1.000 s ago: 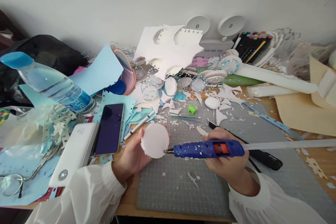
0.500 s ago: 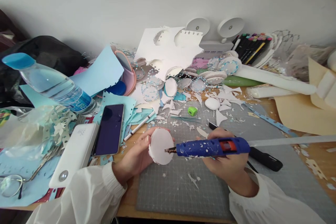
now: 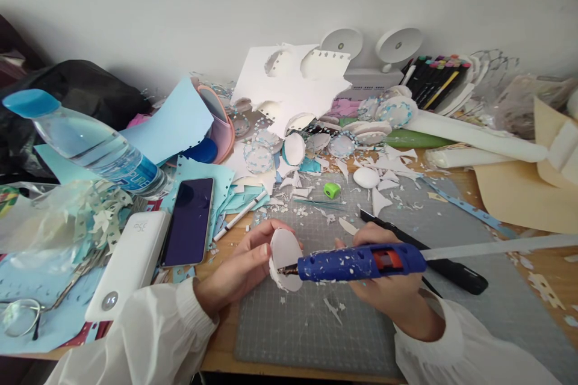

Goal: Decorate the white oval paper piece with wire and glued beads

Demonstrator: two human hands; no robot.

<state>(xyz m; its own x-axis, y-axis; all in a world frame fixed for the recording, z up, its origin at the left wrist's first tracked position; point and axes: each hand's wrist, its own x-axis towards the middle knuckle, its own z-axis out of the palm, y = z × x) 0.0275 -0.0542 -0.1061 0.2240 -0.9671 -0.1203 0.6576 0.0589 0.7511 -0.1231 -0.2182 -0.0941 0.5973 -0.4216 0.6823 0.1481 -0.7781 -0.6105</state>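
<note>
Paper-strewn counter point(image 3: 222, 346) backs the work: at lower centre, the left hand point(image 3: 244, 261) grips a white disc point(image 3: 288, 248), visible face untrimmed, the right hand point(image 3: 383, 295) clasps a blue glue gun point(image 3: 334, 263), nozzle point(image 3: 289, 270) overlapping the disc, while blue-trimmed discs point(image 3: 394, 112) at upper centre appear further along.

A gray cutting mat point(image 3: 316, 343) covers the wooden table point(image 3: 228, 337).

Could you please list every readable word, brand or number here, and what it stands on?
"PURE": bottle; its smaller print is blurred.
"35W", apparently, upside down: white power bank; its round display is unreadable.
Too small: markings on the grey box.
</note>
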